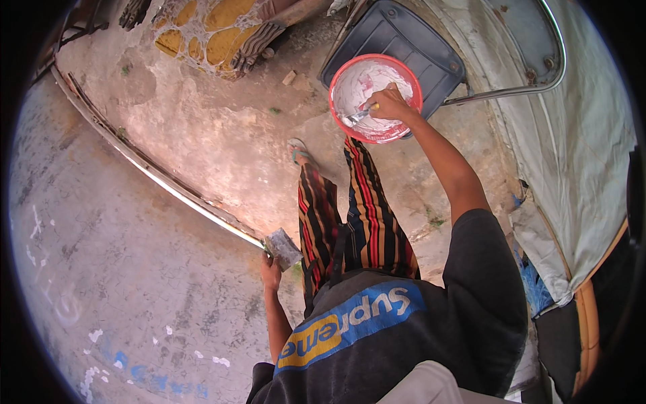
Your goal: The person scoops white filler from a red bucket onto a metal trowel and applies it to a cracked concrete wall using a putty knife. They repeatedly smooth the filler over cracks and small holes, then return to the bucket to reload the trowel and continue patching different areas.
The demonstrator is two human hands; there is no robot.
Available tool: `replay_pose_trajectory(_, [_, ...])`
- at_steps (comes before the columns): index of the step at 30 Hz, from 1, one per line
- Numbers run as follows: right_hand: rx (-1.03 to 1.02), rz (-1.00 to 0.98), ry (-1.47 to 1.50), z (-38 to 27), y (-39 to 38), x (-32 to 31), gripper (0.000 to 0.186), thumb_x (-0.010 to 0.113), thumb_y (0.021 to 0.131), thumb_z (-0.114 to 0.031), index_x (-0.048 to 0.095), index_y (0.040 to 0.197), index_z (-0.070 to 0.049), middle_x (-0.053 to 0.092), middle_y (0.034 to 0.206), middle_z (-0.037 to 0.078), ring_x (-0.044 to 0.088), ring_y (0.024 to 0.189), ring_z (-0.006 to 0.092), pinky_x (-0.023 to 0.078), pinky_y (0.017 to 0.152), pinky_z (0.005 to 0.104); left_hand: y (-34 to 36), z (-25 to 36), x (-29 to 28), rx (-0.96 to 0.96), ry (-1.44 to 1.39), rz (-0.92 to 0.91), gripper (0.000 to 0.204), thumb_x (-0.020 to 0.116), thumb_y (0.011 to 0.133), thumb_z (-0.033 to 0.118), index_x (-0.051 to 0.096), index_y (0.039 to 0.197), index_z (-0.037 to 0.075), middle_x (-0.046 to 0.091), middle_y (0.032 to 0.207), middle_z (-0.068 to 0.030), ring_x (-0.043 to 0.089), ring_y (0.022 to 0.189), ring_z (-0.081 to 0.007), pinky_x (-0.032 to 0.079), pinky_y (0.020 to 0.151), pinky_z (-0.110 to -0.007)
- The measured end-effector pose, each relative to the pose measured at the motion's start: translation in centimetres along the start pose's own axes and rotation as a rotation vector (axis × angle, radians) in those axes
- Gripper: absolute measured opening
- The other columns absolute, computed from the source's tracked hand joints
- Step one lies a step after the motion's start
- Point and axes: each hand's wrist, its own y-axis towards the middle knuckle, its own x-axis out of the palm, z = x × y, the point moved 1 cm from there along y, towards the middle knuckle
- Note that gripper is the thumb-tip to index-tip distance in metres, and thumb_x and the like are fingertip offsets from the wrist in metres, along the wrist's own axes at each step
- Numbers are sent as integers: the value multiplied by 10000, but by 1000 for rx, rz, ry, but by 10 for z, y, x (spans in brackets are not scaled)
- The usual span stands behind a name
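Note:
A red bucket [418, 87] sits on the dark plastic seat of a chair [436, 67], ahead and a little to the right. White paste [356, 87] coats its inside and bottom. My right hand [393, 106] reaches over the bucket, closed round the handle of a putty knife [355, 118], whose metal blade is low over the paste near the bucket's left wall. Whether the blade touches the paste I cannot tell. Down by my left leg, my left hand [271, 273] grips a wide flat scraper [282, 250] with a grey, smeared blade.
On the left stands a grey wall [168, 269] with white patches. A carved wooden piece with a yellow, web-covered cushion [208, 34] lies at the far left of the floor. A pale tarp [572, 135] and a metal chair frame [562, 67] border the right side.

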Motion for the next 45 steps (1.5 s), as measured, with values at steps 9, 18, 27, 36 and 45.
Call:
replay_pose_trajectory(9, [117,-201,851,15,-11,-17,256,671,784,-156,704,1019,-59,675,814,47,590,721,107,428,656,216,5,21,4,59,-10,-80,398,473,896,59,384,1277,-12,608,969,-107,585,800,-168,477,688,-307])
replay_pose_trajectory(18, [-195,-383,1333,-111,-39,-86,254,615,831,-171,642,1003,14,598,801,19,523,642,81,397,565,213,-11,-4,31,171,223,162,337,532,838,197,442,1093,-5,618,904,-300,616,876,-430,472,746,-458])
replay_pose_trajectory(27, [-399,-807,1319,-307,-40,-77,283,640,793,-191,570,1016,-31,606,854,96,581,701,186,482,689,304,-66,-89,40,32,49,321,444,492,767,192,491,1152,-28,600,1035,-300,574,1013,-430,449,866,-481])
replay_pose_trajectory(36, [-511,-1068,1078,-511,-111,24,541,580,885,-248,390,1333,-12,591,860,91,547,559,147,454,446,246,-123,-287,82,-175,-303,489,456,500,777,200,536,1153,-56,604,1083,-292,591,1042,-394,463,878,-461])
replay_pose_trajectory(45, [-338,-1535,1032,-641,-304,294,324,475,935,-250,468,1214,-86,536,899,57,480,603,120,412,461,235,-164,-556,282,-560,-749,583,549,527,801,279,498,1192,-106,588,1131,-293,606,1049,-379,470,904,-455])
